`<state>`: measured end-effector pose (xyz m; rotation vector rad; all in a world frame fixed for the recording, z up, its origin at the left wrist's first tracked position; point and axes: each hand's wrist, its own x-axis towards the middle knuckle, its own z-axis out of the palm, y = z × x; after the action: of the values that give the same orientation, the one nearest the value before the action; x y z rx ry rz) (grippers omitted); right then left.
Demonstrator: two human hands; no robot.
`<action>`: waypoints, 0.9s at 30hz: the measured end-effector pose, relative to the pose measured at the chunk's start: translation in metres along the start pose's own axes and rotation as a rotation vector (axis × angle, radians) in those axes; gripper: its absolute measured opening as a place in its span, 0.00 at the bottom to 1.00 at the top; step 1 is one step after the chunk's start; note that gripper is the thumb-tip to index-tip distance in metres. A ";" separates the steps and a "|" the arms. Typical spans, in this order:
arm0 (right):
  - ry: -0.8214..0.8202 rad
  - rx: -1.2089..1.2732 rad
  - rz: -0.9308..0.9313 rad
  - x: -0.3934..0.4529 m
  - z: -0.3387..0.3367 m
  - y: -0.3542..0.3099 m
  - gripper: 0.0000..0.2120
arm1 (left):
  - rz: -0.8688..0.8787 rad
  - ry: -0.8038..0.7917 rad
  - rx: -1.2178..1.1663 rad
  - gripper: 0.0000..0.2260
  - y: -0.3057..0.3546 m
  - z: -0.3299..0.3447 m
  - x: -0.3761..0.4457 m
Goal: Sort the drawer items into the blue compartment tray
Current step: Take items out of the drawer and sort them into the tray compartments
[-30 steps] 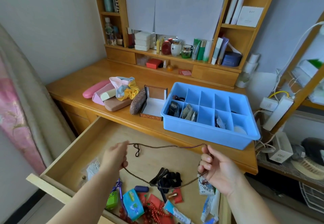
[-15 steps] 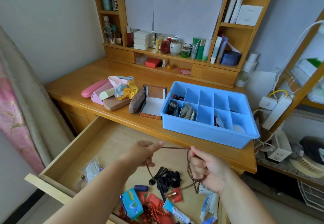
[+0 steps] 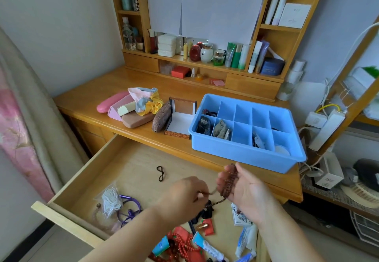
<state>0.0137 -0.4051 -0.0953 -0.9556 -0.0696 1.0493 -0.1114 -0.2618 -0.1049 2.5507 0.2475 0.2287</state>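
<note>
A long brown bead string (image 3: 228,183) is looped in coils over the fingers of my right hand (image 3: 247,192), which holds it above the open wooden drawer (image 3: 131,159). My left hand (image 3: 184,195) pinches the loose end of the string just left of the coils. The blue compartment tray (image 3: 242,153) stands on the desk beyond my hands, with small items in some front and left cells. In the drawer lie a small black bead loop (image 3: 160,173), a bag of white cord (image 3: 110,199), purple bands (image 3: 129,210), red beads (image 3: 180,245), tubes and packets.
On the desk left of the tray sit an open small box (image 3: 180,118), glasses cases (image 3: 135,121) and scrunchies (image 3: 147,101). Shelves with bottles and jars (image 3: 207,52) rise behind. A rack with power strips and cables (image 3: 324,122) stands at the right. A curtain (image 3: 24,118) hangs at the left.
The string was stretched wide between both hands; my hands have come together and the string is now wound in coils round my right hand's fingers. A black bead loop in the drawer came into view.
</note>
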 end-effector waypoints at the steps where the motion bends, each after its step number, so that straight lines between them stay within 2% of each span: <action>1: -0.042 -0.115 0.034 -0.002 0.005 0.000 0.16 | 0.088 0.004 0.079 0.05 0.013 -0.002 0.003; 3: -0.099 -0.348 0.093 -0.008 0.013 0.002 0.20 | 0.142 0.071 0.059 0.06 0.029 -0.007 0.009; 5: -0.151 -0.474 0.130 -0.013 0.013 0.002 0.22 | 0.004 0.132 -0.086 0.06 0.033 -0.012 0.020; 6: -0.180 -0.470 0.148 -0.016 0.011 0.002 0.21 | -0.110 0.106 -0.220 0.07 0.033 -0.014 0.024; 8: -0.232 -0.351 0.186 -0.020 0.005 -0.001 0.18 | -0.312 -0.101 -0.701 0.10 0.029 -0.014 0.029; 10: -0.290 -0.220 0.209 -0.022 0.002 -0.005 0.13 | -0.378 -0.346 -1.144 0.15 0.024 -0.013 0.027; 11: -0.313 -0.182 0.212 -0.022 0.000 -0.007 0.10 | -0.368 -0.411 -1.261 0.16 0.021 -0.012 0.025; 13: -0.316 -0.160 0.202 -0.021 -0.004 -0.007 0.07 | -0.335 -0.430 -1.309 0.19 0.018 -0.009 0.021; 16: -0.251 -0.245 0.131 -0.019 -0.005 -0.003 0.09 | -0.327 -0.249 -1.176 0.21 0.019 -0.003 0.022; 18: -0.194 -0.245 0.055 -0.020 -0.006 -0.005 0.09 | -0.325 -0.140 -1.116 0.19 0.017 0.000 0.022; 21: -0.122 -0.164 -0.084 -0.023 -0.010 -0.021 0.07 | -0.449 -0.045 -1.071 0.12 0.005 0.007 0.019; 24: -0.102 -0.165 -0.168 -0.024 -0.005 -0.025 0.10 | -0.608 0.003 -1.140 0.09 -0.001 0.016 0.017; 26: -0.062 -0.307 -0.149 -0.024 -0.002 -0.018 0.11 | -0.650 0.064 -1.255 0.09 -0.003 0.015 0.022; 27: -0.035 -0.469 -0.124 -0.026 -0.001 -0.015 0.12 | -0.663 0.110 -1.312 0.09 -0.007 0.010 0.025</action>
<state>0.0111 -0.4276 -0.0753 -1.3369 -0.4137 0.9520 -0.0855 -0.2559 -0.1140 1.0829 0.6849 0.1742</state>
